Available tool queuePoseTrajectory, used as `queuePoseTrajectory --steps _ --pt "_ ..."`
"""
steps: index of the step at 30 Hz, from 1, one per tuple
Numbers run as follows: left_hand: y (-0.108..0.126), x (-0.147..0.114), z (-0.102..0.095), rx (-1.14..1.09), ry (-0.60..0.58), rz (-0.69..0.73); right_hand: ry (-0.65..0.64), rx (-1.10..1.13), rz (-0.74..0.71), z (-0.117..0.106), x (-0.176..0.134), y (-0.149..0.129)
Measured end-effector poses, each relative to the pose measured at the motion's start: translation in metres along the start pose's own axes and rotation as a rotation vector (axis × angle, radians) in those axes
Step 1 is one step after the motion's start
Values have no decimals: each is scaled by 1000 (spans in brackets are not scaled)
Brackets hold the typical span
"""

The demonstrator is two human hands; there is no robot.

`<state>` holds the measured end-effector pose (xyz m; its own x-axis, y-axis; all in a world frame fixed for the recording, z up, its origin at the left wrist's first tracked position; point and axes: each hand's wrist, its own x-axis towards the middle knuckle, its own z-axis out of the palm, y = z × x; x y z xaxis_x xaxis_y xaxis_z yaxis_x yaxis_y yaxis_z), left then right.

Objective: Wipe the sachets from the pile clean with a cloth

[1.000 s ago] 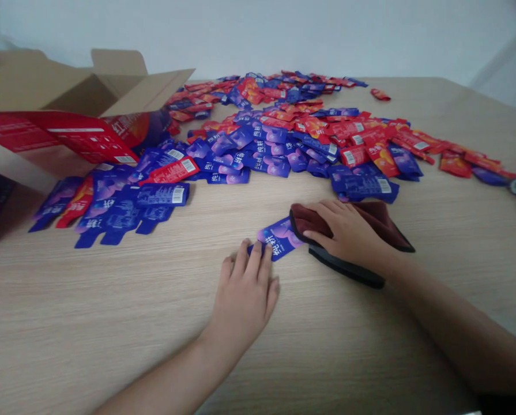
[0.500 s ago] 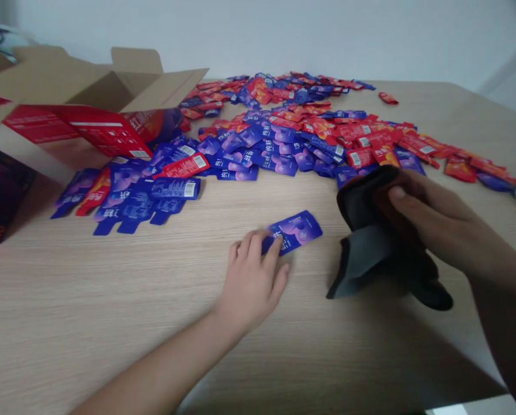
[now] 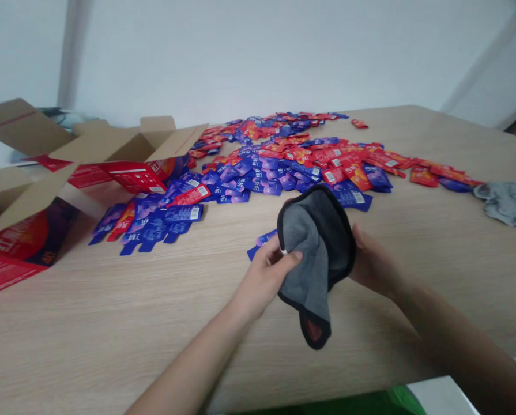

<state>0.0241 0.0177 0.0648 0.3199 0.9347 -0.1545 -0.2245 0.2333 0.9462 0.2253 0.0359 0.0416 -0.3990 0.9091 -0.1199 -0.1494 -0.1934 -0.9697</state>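
Between my two hands is a folded grey cloth piece [image 3: 301,245] with black edging and a small tab that shows dark red inside. My left hand [image 3: 268,271] is closed on its left edge, thumb on the grey side. My right hand [image 3: 376,259] grips its right side, with most fingers hidden behind the fabric. Just behind my left hand a flat blue-purple packet [image 3: 258,245] lies on the table, partly covered by hand and cloth.
Red and blue packets [image 3: 262,173] spread in a heap across the wooden table [image 3: 188,323]. At left stand open red cartons [image 3: 19,248] with raised flaps. A crumpled grey cloth [image 3: 506,202] lies far right. Something green [image 3: 370,403] and a white box [image 3: 443,395] show at the front edge.
My left hand has left the blue packet and taken hold of the grey cloth. The right hand brought the cloth leftward to it. The view has tilted up and turned somewhat.
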Motion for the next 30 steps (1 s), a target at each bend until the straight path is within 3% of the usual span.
queuePoseTrajectory --steps 2,3,4,7,9,12,16,17,19,22,25,30 --pt "8 0 6 52 10 4 -77 -73 -56 -5 -23 9" --pt "12 0 9 92 -6 11 -47 -138 -76 -6 -33 13" --pt "16 1 13 139 -33 23 44 -199 -82 -5 -41 16" --pt "27 -1 20 370 -107 92 490 -273 -43 -6 -53 16" --pt "40 -6 19 603 -122 149 645 -268 -21 -10 -57 7" --pt "63 -21 6 867 -127 155 528 -250 -67 -23 -67 -17" --pt "76 -20 -20 727 -187 48 361 -173 -74 -43 -72 -36" --pt "72 -12 -25 721 -147 76 353 -176 -36 -50 -68 -35" --pt "57 11 -33 920 -54 169 344 -272 44 -65 -53 -24" --pt "33 48 -36 1051 -4 220 414 -615 38 -89 -28 2" --pt "25 67 -30 1131 -49 261 429 -715 3 -104 -14 21" --pt "40 67 -21 1217 -129 316 494 -749 -47 -111 3 31"
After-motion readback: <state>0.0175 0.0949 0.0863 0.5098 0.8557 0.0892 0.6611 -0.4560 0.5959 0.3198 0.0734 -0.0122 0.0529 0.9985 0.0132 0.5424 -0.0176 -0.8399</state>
